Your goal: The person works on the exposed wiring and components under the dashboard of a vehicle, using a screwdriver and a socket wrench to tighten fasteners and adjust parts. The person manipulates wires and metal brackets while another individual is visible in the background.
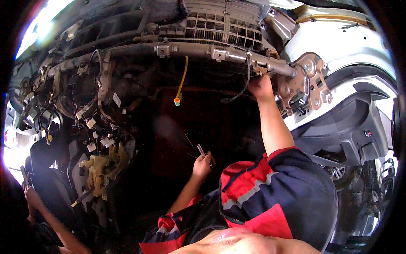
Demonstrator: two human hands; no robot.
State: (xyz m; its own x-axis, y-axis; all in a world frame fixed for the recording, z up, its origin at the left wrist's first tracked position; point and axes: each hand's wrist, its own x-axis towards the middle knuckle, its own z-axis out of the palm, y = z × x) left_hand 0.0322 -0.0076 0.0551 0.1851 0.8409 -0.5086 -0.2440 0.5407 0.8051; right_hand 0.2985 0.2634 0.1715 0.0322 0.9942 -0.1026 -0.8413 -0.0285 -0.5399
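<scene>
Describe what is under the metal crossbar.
Below the crossbar hang a yellow cable and a dark cable. The right hand is beneath its right end, fingertips hidden. Deep shadow hides whatever lies farther in.

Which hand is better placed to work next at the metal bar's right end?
The right, I'd judge: the right hand is raised beside the metal bar, near its end bracket, though the fingers are hard to see. The left hand is lower, farther away, and holds a metal tool.
</scene>
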